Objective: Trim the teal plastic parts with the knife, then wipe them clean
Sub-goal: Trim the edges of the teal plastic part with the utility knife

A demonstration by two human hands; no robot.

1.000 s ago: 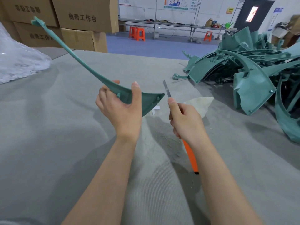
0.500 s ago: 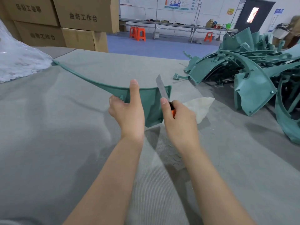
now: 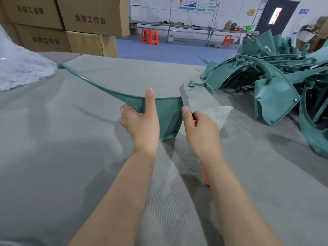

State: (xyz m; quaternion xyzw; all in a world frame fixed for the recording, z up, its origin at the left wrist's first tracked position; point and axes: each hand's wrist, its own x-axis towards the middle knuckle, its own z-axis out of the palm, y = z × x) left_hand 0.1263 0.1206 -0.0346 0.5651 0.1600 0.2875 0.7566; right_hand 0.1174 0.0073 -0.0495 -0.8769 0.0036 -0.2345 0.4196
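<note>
Teal plastic part [image 3: 168, 118], held above the grey-covered table [image 3: 71, 157] directly before the person. Its broad end is gripped by the left hand [image 3: 140, 121], thumb laid up the near face and fingers curled behind, apparently to steady the right-hand edge for trimming. Its thin tail sweeps away left toward a heap of clear plastic film [image 3: 21, 71]. The right hand [image 3: 202, 128] is wrapped around the knife [image 3: 184, 97], thumb braced at the blade's base, blade upright against that edge. A pale cloth [image 3: 220, 112] lies just behind this hand, probably kept ready for wiping. The pile of teal parts [image 3: 276, 89] sits well apart at right, so nothing appears to obstruct the cut.
</note>
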